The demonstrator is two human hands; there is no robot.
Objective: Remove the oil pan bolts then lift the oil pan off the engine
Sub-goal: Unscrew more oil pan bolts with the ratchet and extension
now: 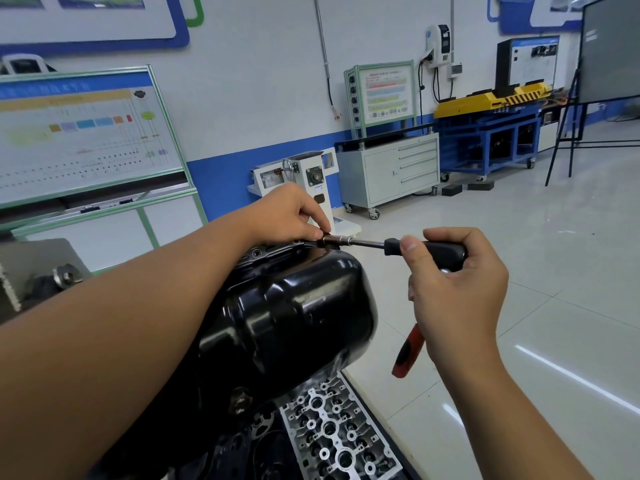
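Clearly bolt removal is under way: the right hand (pixel 457 289) grips a black-handled socket driver (pixel 398 244), while the left hand (pixel 291 213) pinches its socket at the glossy black oil pan's (pixel 294 306) rim. Next, probably, spin that bolt free.

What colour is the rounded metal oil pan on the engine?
Glossy black; the rounded metal oil pan shows best in the head view.

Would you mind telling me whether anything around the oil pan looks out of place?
One thing: a red-and-black handled tool hangs unused below the right hand, which holds the socket driver.
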